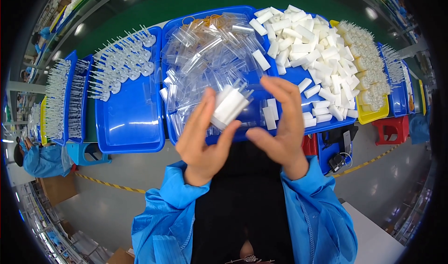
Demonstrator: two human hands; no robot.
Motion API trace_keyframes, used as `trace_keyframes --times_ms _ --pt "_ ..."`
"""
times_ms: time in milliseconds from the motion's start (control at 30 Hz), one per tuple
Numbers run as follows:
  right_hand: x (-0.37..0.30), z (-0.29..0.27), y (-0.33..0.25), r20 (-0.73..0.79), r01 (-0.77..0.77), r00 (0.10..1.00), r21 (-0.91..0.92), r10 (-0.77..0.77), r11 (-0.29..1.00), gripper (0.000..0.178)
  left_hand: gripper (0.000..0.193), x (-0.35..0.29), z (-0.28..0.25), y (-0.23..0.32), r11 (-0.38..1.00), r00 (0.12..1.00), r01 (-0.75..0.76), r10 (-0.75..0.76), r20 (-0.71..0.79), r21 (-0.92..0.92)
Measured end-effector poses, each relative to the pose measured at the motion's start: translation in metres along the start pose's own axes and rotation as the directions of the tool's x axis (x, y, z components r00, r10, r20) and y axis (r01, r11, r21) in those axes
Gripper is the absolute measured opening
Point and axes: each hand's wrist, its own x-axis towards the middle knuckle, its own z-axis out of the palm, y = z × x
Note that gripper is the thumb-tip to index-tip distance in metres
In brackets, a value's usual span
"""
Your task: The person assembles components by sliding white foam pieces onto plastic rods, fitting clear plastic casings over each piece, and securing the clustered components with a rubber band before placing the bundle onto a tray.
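My left hand (202, 140) is closed around a small bundle of white, foam-like blocks (231, 104), held tilted above the front of the middle blue tray. Thin clear prongs stick out at the bundle's upper right end. To its right, my right hand (283, 128) is held up with thumb and fingers spread apart. A faint clear shape shows between the two hands; whether the right hand touches it I cannot tell. Beneath the hands, the middle blue tray (164, 54) bears a heap of clear plastic sleeves (210, 54) and a few loose white blocks (269, 117).
Right of the sleeves, white blocks (322, 49) pile up in another blue tray (298, 75). A yellow tray (380, 116) of clear parts stands farther right. The left blue tray (130, 135) carries stemmed clear pieces (123, 61). Stools (389, 131) and a co-worker (44, 159) are beyond.
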Motion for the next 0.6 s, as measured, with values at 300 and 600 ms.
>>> trace_keyframes --times_ms 300,600 --pt "-0.019 -0.011 0.013 0.529 0.149 0.841 -0.431 0.115 0.89 0.022 0.04 0.006 -0.014 -0.004 0.771 0.939 0.327 -0.33 0.095 -0.547" --pt "-0.001 -0.025 0.015 0.193 -0.234 0.962 0.221 0.192 0.947 0.021 0.015 -0.006 -0.018 -0.005 0.795 0.962 0.243 -0.271 0.033 -0.556"
